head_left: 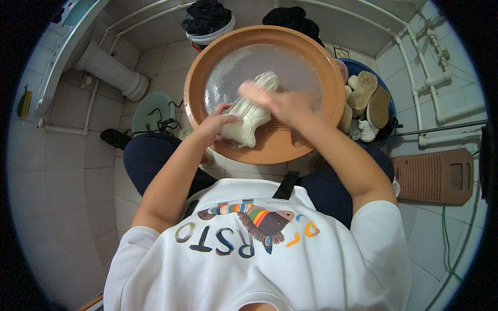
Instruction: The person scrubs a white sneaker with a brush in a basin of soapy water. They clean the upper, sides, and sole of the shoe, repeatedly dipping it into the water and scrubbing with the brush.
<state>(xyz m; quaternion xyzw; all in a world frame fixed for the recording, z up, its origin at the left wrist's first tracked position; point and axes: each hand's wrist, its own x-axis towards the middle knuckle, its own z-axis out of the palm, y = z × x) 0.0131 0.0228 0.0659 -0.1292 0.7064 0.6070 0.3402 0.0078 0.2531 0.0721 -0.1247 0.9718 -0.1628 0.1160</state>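
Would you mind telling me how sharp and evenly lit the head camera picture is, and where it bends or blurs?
Head view: strong fisheye, so the wall pipes curve near the dark round rim; light is even and soft, with a pale sheen on the water in the brown basin; the right hand is smeared by motion blur over the white cloth, while the left hand and the shoes are sharper.

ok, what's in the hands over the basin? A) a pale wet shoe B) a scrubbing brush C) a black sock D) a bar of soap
A: both hands, left hand and right hand, grip a pale wet shoe over the water in the brown basin; more pale shoes sit in the blue tub beside it.
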